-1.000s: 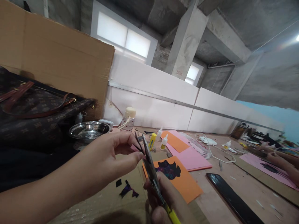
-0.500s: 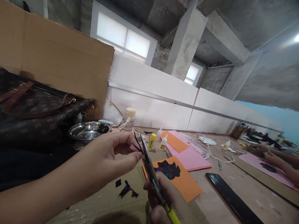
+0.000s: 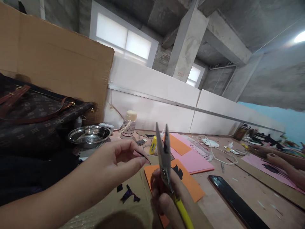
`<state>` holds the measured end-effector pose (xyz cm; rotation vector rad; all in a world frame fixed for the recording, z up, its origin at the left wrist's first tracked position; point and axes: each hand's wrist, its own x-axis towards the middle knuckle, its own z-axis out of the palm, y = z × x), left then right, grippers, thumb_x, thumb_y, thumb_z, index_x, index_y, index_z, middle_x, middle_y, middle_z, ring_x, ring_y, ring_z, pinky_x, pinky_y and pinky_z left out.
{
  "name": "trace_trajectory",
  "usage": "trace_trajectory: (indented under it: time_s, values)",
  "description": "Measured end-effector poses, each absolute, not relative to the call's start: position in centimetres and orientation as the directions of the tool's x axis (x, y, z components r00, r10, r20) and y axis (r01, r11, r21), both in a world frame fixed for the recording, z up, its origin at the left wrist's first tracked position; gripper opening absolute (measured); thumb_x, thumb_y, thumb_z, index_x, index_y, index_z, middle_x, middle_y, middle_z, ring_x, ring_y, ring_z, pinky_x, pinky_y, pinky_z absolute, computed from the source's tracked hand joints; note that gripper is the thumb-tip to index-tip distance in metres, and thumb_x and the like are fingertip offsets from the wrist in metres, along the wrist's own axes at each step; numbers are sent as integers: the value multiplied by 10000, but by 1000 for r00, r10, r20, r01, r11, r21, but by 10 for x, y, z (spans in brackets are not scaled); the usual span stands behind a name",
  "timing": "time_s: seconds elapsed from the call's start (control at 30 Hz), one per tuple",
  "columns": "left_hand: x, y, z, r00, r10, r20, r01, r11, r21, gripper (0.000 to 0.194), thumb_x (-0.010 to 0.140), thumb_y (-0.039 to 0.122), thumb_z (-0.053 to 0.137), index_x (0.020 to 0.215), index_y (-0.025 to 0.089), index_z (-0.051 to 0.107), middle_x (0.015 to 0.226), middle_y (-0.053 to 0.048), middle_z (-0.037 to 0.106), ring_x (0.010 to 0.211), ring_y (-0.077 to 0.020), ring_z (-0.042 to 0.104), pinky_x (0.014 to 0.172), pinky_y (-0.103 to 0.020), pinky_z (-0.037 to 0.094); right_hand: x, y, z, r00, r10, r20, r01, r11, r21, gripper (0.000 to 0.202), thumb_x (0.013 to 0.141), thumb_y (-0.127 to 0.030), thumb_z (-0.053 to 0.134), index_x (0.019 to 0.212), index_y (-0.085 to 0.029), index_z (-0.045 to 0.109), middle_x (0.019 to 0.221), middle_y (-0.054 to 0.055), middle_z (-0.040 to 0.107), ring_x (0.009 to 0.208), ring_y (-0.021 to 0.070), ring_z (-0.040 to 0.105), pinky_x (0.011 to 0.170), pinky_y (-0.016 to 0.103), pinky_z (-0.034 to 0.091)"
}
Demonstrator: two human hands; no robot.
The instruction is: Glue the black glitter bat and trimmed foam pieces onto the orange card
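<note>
Scissors (image 3: 163, 149) up in front of the camera, blades pointing at the ceiling and parted a little at the tips, yellow handle low in the right hand (image 3: 164, 200), which is clenched round it — a grip that keeps the points away from the other fingers. Left hand (image 3: 114, 162) alongside, thumb and forefinger pinching a thin dark paper piece (image 3: 143, 155) just left of the blades, held edge-on, close enough to feed in. Below, black offcuts (image 3: 128, 194) lie on the cardboard mat (image 3: 105, 206) where they dropped. Orange sheet (image 3: 190, 190) with a dark cut-out sits behind the hands, pink sheets (image 3: 195, 160) beyond. Glue bottle (image 3: 153, 144) and steel bowl (image 3: 89, 135) toward the table's far left edge. Another person's hands (image 3: 283, 160) work at the right edge.
</note>
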<state>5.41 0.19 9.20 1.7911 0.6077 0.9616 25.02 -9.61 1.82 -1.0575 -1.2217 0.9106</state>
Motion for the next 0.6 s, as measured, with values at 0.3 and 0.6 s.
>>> trace_trajectory:
  time_s: [0.3,0.6]
  values:
    - [74,-17,62,637,765,95,221,-299,928,385,857,623,634,841,242,686,919,-58,776,889,-268,688,816,-376,535,255,-92,13,220,904,366,5,374,-927,473,936,-618,900,1227,-288,727,987,22,709,874,205,657,766,320,536]
    - [78,-19,47,662,748,47,202,-238,950,293,841,535,643,839,243,635,907,-37,736,915,-258,677,849,-360,519,255,-93,16,231,916,328,3,336,-942,499,882,-654,937,1169,-288,759,913,7,714,839,198,668,795,325,558]
